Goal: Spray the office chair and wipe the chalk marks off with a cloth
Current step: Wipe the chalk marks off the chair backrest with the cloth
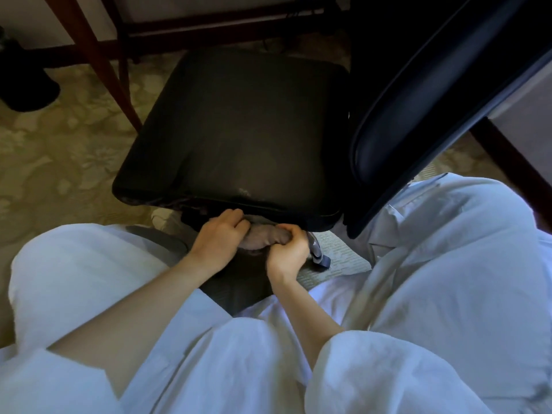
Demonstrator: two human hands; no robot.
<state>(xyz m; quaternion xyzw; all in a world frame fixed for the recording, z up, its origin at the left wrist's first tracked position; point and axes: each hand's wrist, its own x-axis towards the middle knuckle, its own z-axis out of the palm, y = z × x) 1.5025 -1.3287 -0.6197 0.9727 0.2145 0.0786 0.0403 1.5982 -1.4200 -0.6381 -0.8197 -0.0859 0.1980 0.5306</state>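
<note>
The office chair's seat [239,127] at the centre of the frame looks like smooth, matt black leather or vinyl, with a small scuffed pale patch near its lower edge. Its backrest [418,109] on the right has a slight sheen. The cloth [261,236] below the seat is soft, crumpled grey fabric. The wooden legs [98,55] at upper left are dark and polished. The carpet [59,144] on the left is matt, with a woven floral pattern. White clothing [448,279] along the bottom is creased woven cloth.

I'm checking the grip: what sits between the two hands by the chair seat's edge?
A bunched grey cloth, gripped by both the left hand and the right hand. The head view shows it.
</note>
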